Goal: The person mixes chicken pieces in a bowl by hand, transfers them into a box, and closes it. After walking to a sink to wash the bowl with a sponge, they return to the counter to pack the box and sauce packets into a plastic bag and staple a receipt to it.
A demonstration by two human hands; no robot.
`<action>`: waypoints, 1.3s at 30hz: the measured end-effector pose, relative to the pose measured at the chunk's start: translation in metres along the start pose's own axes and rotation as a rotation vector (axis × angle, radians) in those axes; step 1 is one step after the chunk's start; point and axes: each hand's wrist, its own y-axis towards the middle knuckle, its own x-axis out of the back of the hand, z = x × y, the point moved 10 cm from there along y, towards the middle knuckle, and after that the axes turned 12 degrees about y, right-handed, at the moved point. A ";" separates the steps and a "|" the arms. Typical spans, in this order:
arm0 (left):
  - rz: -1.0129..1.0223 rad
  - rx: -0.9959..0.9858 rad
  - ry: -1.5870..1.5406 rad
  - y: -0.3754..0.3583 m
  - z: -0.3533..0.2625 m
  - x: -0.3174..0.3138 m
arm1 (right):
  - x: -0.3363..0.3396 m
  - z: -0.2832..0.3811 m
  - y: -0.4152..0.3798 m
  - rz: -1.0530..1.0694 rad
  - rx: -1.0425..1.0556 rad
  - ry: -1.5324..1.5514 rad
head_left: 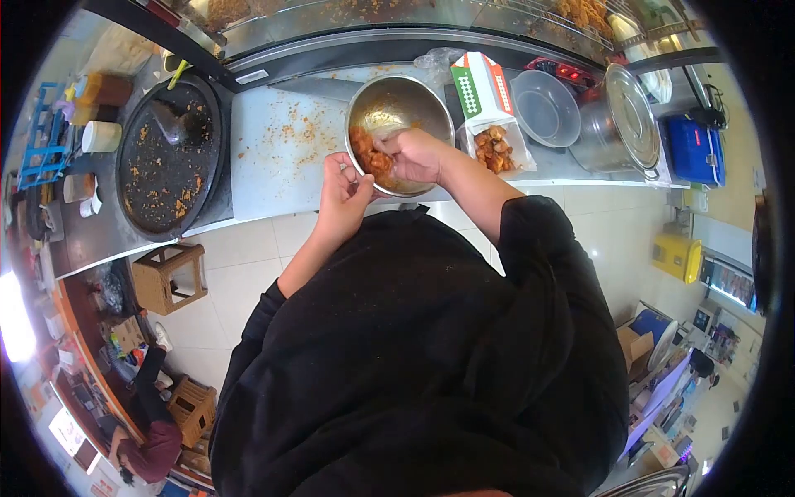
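Observation:
A metal mixing bowl [443, 112] sits on the counter in front of me, with sauce smeared inside it. Reddish, sauce-coated fried chicken pieces [364, 147] lie at its left side. Reaching into the bowl, my right hand [416, 157] has its fingers closed on a coated chicken piece. My left hand [344, 197] grips the bowl's near-left rim, fingers bent around the edge. Just right of the bowl stands an open green, white and red paper box [489, 89] with browned chicken pieces [494, 151] in its mouth.
On the left is a round black pan [157, 199] with crumbs and a ladle. Crumbs dot the white board [273, 174]. A clear plastic bowl [546, 108] and a lidded steel pot [617, 124] stand at right. Another person [153, 447] sits at lower left, near a brown stool [170, 277].

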 end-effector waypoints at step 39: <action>0.034 -0.078 -0.205 0.003 0.004 -0.001 | 0.078 0.177 -0.219 -0.671 0.632 -0.585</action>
